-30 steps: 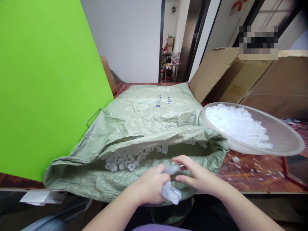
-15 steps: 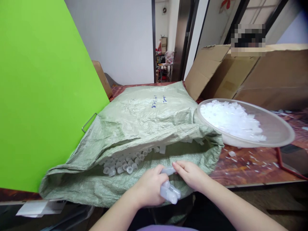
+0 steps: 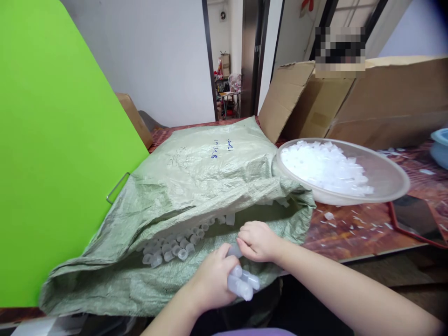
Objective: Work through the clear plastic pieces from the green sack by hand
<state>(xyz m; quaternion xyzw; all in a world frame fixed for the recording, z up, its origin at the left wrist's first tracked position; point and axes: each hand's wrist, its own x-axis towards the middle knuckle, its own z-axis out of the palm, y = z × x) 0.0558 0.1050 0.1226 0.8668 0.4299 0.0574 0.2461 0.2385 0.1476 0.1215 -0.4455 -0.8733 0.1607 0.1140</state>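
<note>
My left hand [image 3: 213, 275] is wrapped round several translucent plastic tubes [image 3: 241, 287], whose rounded ends stick out toward me. One more tube [image 3: 235, 250] spans from my left thumb to my right hand [image 3: 261, 241], which is closed over its far end. The fingers hide that end. Both hands are at the mouth of a pale green woven sack [image 3: 224, 163], above its lower lip. Inside the sack lies a heap of similar tubes [image 3: 168, 249], open ends facing me.
Right of the sack, a translucent basin [image 3: 392, 182] holds many small white plastic pieces [image 3: 325, 165]. White scraps and a red-edged dark tablet-like object [image 3: 416, 217] lie on the table. Cardboard boxes [image 3: 392, 102] stand behind, and a bright green panel [image 3: 59, 154] rises at left. A person's head shows blurred beyond.
My right hand has gone from pinching the tube with fingertips to closing over its end, its back raised. The left hand keeps its tubes. The view has shifted right.
</note>
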